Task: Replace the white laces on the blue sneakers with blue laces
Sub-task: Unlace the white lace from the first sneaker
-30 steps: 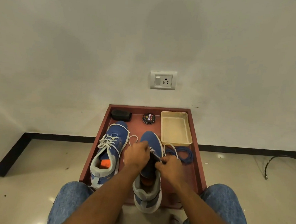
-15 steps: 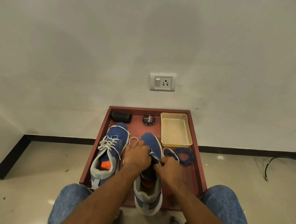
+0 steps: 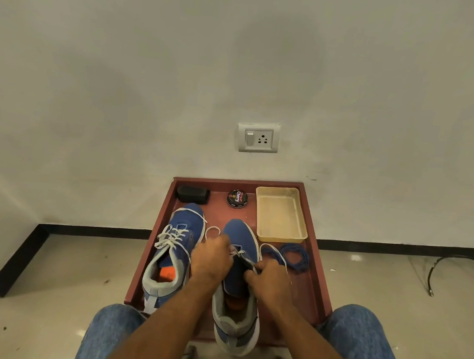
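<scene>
Evidently mid-unlacing, the person steadies the right-hand blue knit sneaker (image 3: 240, 235) on the dark red wooden tray (image 3: 312, 267). The left hand (image 3: 211, 259) curls over the eyelet area, seemingly gripping the white lace (image 3: 271, 249), though its fingertips are hidden. The right hand (image 3: 270, 277) pinches the lace beside the tongue, likely to draw it out. A coiled blue lace (image 3: 295, 257) waits just right of the shoe, within reach.

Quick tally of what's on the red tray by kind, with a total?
Blue sneakers: 2, one still laced white, one being worked on
Blue lace bundle: 1
Polish tin: 1
Black block: 1
Beige plastic tray: 1
Total: 6
</scene>
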